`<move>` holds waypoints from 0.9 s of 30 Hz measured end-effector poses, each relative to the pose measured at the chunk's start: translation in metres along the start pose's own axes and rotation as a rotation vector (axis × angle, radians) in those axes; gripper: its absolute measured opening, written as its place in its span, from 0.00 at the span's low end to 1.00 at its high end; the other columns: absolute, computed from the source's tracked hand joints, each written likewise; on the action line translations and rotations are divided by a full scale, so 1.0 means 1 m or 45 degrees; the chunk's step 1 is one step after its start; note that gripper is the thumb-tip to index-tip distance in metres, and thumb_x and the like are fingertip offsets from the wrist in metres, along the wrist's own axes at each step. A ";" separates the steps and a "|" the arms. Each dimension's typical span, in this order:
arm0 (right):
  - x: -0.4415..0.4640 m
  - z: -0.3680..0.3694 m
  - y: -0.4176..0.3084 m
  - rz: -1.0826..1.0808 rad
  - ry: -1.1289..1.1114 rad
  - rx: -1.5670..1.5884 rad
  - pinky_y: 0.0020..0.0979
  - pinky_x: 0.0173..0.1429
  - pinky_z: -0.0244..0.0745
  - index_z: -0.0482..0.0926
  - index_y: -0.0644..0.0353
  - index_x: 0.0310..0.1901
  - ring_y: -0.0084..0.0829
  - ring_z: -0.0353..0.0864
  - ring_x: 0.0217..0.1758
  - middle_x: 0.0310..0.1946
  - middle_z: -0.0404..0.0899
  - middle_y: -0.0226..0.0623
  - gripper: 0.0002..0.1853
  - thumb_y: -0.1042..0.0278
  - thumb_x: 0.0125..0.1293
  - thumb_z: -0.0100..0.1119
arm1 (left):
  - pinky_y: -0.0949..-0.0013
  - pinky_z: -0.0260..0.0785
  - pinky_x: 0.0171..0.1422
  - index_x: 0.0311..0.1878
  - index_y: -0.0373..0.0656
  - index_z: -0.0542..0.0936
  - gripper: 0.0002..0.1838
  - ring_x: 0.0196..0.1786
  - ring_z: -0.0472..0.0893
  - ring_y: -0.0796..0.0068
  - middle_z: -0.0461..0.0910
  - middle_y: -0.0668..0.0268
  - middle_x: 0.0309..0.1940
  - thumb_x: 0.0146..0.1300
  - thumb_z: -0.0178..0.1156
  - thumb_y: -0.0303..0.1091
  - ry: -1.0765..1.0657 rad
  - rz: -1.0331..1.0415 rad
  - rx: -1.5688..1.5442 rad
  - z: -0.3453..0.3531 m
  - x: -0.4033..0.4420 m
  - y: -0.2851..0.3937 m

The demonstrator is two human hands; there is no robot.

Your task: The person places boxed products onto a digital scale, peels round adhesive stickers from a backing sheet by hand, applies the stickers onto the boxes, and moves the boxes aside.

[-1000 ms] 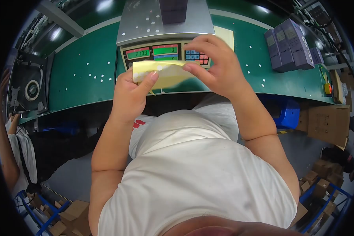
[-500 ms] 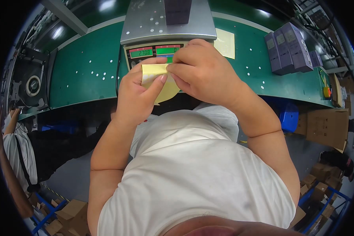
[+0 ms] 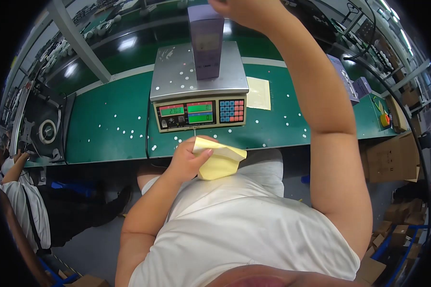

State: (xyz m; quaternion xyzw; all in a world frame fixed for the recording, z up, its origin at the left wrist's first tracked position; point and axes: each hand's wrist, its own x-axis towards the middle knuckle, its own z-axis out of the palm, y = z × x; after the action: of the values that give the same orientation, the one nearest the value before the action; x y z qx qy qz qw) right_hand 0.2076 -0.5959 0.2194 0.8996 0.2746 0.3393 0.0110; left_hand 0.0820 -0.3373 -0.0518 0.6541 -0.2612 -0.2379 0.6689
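My left hand point(image 3: 189, 160) pinches a folded, pale yellow paper sheet point(image 3: 220, 160) in front of my shirt, just below the bench edge. My right hand point(image 3: 244, 10) reaches to the upper corner of a tall purple box point(image 3: 207, 45). Its fingers look curled together, but the frame's top edge cuts the hand off, so what they hold is hidden. The box stands upright on the metal pan of a weighing scale point(image 3: 167, 67). Red-and-green displays and a keypad point(image 3: 232, 111) show on the scale's front.
Small white dots are scattered over the green bench point(image 3: 124, 110). A yellow sheet point(image 3: 258, 93) lies right of the scale. More purple boxes point(image 3: 342, 76) stand behind my right arm. Scissors point(image 3: 384, 117) lie at the right end. Another person point(image 3: 26, 191) is at the far left.
My right hand has left the yellow paper and gone up to the top of the purple box. My left hand has lowered with the paper, and the view has tilted upward.
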 end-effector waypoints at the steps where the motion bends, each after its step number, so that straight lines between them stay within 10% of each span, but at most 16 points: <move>1: 0.008 0.003 0.005 -0.005 0.003 -0.007 0.45 0.49 0.82 0.89 0.60 0.33 0.51 0.86 0.44 0.38 0.86 0.48 0.10 0.64 0.61 0.63 | 0.70 0.77 0.57 0.54 0.35 0.84 0.11 0.52 0.84 0.74 0.85 0.62 0.52 0.72 0.61 0.24 -0.031 -0.055 -0.052 0.000 0.003 -0.008; 13: 0.020 0.004 0.014 -0.314 -0.588 -0.255 0.45 0.54 0.81 0.90 0.61 0.40 0.51 0.87 0.47 0.42 0.87 0.47 0.10 0.71 0.65 0.59 | 0.70 0.78 0.58 0.52 0.35 0.85 0.10 0.52 0.84 0.73 0.84 0.62 0.53 0.71 0.62 0.22 -0.075 -0.020 -0.101 -0.009 0.013 -0.036; 25: -0.026 0.007 0.020 -0.141 -0.366 0.140 0.41 0.64 0.78 0.85 0.60 0.57 0.50 0.84 0.57 0.53 0.85 0.49 0.18 0.74 0.68 0.56 | 0.70 0.77 0.56 0.51 0.36 0.85 0.09 0.51 0.84 0.74 0.85 0.63 0.51 0.69 0.62 0.23 -0.059 0.030 0.044 -0.008 0.011 -0.034; 27: -0.058 0.035 0.011 0.401 0.195 0.929 0.41 0.65 0.79 0.78 0.58 0.68 0.52 0.84 0.59 0.56 0.84 0.51 0.28 0.63 0.66 0.61 | 0.70 0.77 0.56 0.51 0.36 0.85 0.10 0.50 0.83 0.76 0.85 0.64 0.50 0.69 0.62 0.23 -0.097 0.057 0.066 -0.008 0.010 -0.036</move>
State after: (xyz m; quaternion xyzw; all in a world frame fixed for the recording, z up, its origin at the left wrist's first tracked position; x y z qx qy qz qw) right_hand 0.1985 -0.6281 0.1595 0.8477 0.2358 0.2830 -0.3817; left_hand 0.0951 -0.3389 -0.0872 0.6555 -0.3071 -0.2409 0.6465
